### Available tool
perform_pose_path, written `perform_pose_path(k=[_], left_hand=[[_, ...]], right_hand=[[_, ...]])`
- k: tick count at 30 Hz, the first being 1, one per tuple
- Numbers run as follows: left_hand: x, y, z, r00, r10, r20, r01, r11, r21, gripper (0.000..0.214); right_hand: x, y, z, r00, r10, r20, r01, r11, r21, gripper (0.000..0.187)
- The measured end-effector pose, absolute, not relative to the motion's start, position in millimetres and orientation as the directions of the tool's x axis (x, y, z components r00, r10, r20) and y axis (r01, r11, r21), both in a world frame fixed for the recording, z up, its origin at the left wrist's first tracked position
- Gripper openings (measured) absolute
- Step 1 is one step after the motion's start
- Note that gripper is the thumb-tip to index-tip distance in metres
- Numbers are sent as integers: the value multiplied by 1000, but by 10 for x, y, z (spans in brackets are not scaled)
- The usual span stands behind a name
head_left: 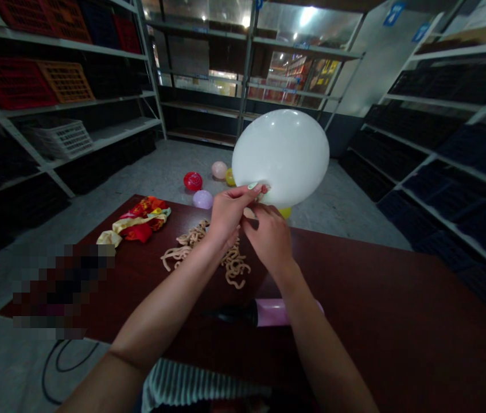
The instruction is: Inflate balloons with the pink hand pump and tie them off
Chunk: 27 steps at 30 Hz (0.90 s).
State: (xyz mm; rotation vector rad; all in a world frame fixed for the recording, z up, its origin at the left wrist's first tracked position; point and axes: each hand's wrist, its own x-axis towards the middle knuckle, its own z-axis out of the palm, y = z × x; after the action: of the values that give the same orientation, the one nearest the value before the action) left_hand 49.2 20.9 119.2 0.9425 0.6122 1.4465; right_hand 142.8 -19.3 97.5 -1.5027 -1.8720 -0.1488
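A large inflated white balloon (283, 155) hangs above the far edge of the dark red table (397, 310). My left hand (228, 215) pinches the balloon's neck from the left, fingers closed on it. My right hand (268, 235) is just below and to the right, its fingers curled at the same neck. A pile of cream-coloured strings (202, 246) lies on the table under both hands. A pink and black hand pump (264, 312) lies on the table between my forearms.
A heap of red and yellow uninflated balloons (139, 221) lies at the table's left. Small inflated balloons, red (193, 181), purple (202, 199) and pink (219, 170), rest on the floor beyond. Metal shelving with crates lines both sides and the back. A black cable (59, 361) loops on the floor at left.
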Motion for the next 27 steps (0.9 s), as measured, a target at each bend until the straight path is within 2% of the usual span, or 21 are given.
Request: perform_pose_path(k=[4,8,11,13,16,19,22,25,27], left_hand=[[503,192,1179,106,973,207,-507,-126,853,7],[536,195,1116,129,973,189,-416,-120,901,13],[576,191,1063,119,973,195,-360,-141,922,18],[599,183,1032,114,971,212,-335,-163,928,21],[606,175,1001,107,956,273,-260,-238,936,22],[559,202,1007,70,923,379,-117,-370,922,21],[466,265,1050,31,883,468,-7,-468,884,17],[378,332,1084,69,866,496,-10,-496,868,19],[349,361,1085,145,847,512,-61,-508,859,20]], right_hand=[[1430,-183,980,-4,823,568,912,235,-336,24],[1448,-194,984,107,861,497,915,110,-387,22],[1467,-170,953,180,884,431,889,41,-455,26],[1484,-136,928,215,905,367,839,21,-544,28],[1533,-79,905,213,926,312,726,64,-685,27],[1632,-39,919,153,926,345,595,193,-780,22],[1777,-32,980,76,937,341,360,293,-886,23],[1932,-48,1062,70,952,297,66,293,-954,25],[2018,-55,1099,97,960,264,-60,271,-961,28]])
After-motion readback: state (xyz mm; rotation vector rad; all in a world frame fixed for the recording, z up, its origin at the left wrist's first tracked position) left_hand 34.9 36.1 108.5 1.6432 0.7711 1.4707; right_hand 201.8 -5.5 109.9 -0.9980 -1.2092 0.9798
